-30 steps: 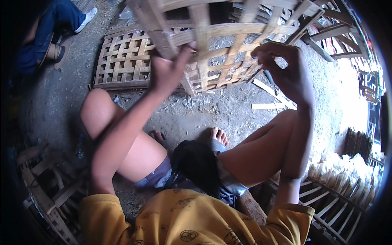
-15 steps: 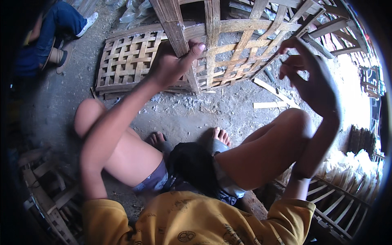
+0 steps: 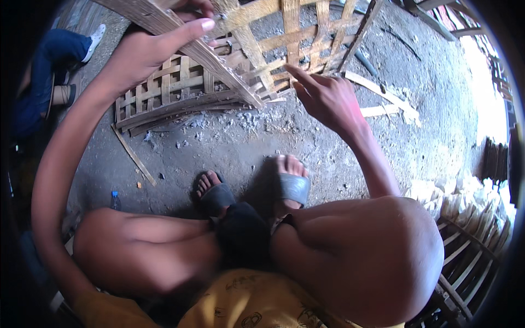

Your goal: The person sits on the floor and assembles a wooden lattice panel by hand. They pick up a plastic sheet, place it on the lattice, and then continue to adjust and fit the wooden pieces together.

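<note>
A woven bamboo panel (image 3: 292, 33) stands tilted in front of me, framed by a rough wooden bar (image 3: 219, 71) that slants down to the ground. My left hand (image 3: 145, 52) grips the upper part of this bar, thumb laid across its front and most fingers out of sight behind it. By the lower right part of the weave is my right hand (image 3: 331, 101), its index finger stretched toward the strips and nothing visible in its grasp. Whether that fingertip touches the strips I cannot tell. Other woven panels (image 3: 175, 104) lie stacked flat behind the bar.
Loose pale strips (image 3: 377, 93) lie on the dirt floor to the right, a thin stick (image 3: 133, 154) to the left. Another person's leg (image 3: 68, 46) shows at far left. White plastic-lined slatted crates (image 3: 465, 213) stand at lower right. My sandalled feet (image 3: 292, 183) are between.
My left hand has moved left and up, and the bar now leans more. My right hand has come left and down toward the weave. The view has shifted, showing more of my feet.
</note>
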Motion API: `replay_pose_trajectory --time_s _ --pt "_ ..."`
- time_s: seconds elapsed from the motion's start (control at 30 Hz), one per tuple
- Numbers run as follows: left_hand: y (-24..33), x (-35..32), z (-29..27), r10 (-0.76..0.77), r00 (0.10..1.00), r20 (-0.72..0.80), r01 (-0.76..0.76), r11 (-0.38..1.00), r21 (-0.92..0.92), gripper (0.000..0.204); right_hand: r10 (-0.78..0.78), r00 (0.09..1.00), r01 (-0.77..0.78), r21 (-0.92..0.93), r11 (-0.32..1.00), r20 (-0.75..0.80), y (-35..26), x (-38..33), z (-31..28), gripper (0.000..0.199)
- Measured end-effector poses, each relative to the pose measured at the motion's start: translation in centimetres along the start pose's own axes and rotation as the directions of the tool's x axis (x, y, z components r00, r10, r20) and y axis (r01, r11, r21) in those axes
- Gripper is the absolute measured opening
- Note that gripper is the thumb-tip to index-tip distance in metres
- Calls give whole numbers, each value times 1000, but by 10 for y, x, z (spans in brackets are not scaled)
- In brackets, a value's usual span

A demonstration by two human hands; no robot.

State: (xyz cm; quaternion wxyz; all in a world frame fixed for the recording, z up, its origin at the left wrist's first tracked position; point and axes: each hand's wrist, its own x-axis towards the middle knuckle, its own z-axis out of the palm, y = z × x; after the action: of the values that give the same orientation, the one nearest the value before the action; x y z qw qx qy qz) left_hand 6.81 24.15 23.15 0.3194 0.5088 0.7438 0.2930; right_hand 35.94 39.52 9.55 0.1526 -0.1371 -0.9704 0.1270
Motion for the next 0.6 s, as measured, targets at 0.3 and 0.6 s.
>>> replay_pose_trajectory --time_s 0.3,0.6 --pt "11 13 -6 -225 974 23 223 973 57 44 -278 947 314 -294 903 160 38 59 29 19" --pt "1 2 -6 16 995 -102 -13 999 32 41 -296 955 296 -50 954 13 30 64 13 26"
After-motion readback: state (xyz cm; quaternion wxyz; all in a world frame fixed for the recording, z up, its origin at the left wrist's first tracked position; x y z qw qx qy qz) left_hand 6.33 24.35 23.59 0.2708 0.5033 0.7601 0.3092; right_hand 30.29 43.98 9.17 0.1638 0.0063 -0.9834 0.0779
